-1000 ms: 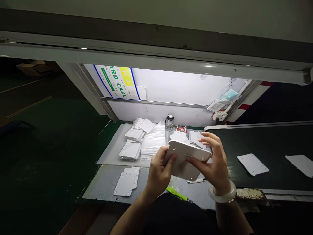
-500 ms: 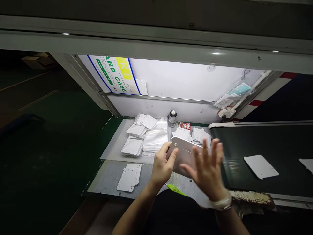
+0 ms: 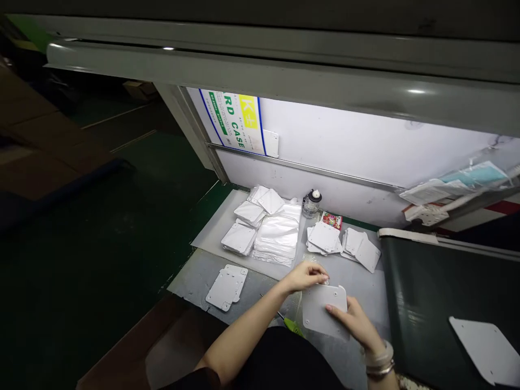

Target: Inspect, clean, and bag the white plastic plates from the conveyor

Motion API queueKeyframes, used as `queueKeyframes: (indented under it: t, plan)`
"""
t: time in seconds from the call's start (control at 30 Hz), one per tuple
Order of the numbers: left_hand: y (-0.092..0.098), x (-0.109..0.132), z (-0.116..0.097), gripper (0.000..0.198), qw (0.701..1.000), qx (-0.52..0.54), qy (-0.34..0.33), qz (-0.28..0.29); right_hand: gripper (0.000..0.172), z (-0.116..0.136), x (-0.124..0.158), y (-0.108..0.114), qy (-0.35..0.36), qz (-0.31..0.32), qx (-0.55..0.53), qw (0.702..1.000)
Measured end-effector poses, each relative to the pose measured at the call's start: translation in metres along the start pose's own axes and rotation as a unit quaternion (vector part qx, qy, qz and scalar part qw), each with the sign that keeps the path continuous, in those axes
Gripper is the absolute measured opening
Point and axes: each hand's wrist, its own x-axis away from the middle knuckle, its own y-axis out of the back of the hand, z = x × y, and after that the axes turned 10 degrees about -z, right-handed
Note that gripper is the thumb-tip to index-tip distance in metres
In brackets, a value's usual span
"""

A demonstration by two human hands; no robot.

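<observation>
A white flat plate with rounded corners (image 3: 323, 309) lies on the grey bench top in front of me. My left hand (image 3: 304, 276) pinches its upper left corner with bent fingers. My right hand (image 3: 355, 323) rests on its lower right side, fingers laid over the surface and holding its edge. A bracelet sits on my right wrist.
A white bracket plate (image 3: 226, 287) lies at the left. Stacks of white parts (image 3: 244, 236), clear bags (image 3: 278, 236), more white cards (image 3: 345, 241), a small bottle (image 3: 311, 202) and a red packet (image 3: 332, 220) stand behind. A dark conveyor belt (image 3: 426, 292) at the right carries a white plate (image 3: 483, 349). A green pen (image 3: 293, 325) lies near me.
The white plate has come down from mid-air onto the bench. My right hand, spread beside it half a second ago, now rests on it. The view swung right.
</observation>
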Motion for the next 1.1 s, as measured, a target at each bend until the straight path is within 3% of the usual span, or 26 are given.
queueKeyframes:
  t: [0.1,0.23,0.3,0.4,0.57,0.73,0.93,1.1]
  plan:
    - [0.007,-0.029,0.042,0.026,0.992,-0.069,0.079,-0.074,0.054,-0.034,-0.001,-0.016,-0.056,-0.061,-0.013,0.996]
    - [0.041,-0.056,0.101,0.035,0.95,-0.204,0.181,-0.15,0.057,-0.064,0.004,-0.018,-0.097,-0.113,0.004,0.989]
    - [0.055,-0.065,0.126,0.034,0.932,-0.265,0.193,-0.152,0.057,-0.073,0.006,-0.015,-0.11,-0.112,-0.006,0.988]
    - [0.062,-0.074,0.153,0.035,0.925,-0.326,0.168,-0.104,0.058,-0.081,0.006,-0.012,-0.121,-0.115,-0.026,0.986]
    - [0.056,-0.082,0.179,0.032,0.928,-0.357,0.102,-0.025,0.056,-0.092,0.001,-0.015,-0.114,-0.142,-0.027,0.983]
    - [0.06,-0.082,0.196,0.033,0.948,-0.309,0.076,-0.013,0.054,-0.104,-0.001,-0.022,-0.105,-0.14,-0.046,0.983]
    - [0.07,-0.091,0.213,0.031,0.97,-0.179,0.142,-0.081,0.058,-0.11,-0.004,-0.027,-0.117,-0.148,-0.041,0.981]
    - [0.07,-0.102,0.224,0.032,0.957,-0.075,0.219,-0.173,0.062,-0.109,-0.004,-0.027,-0.126,-0.135,-0.054,0.981]
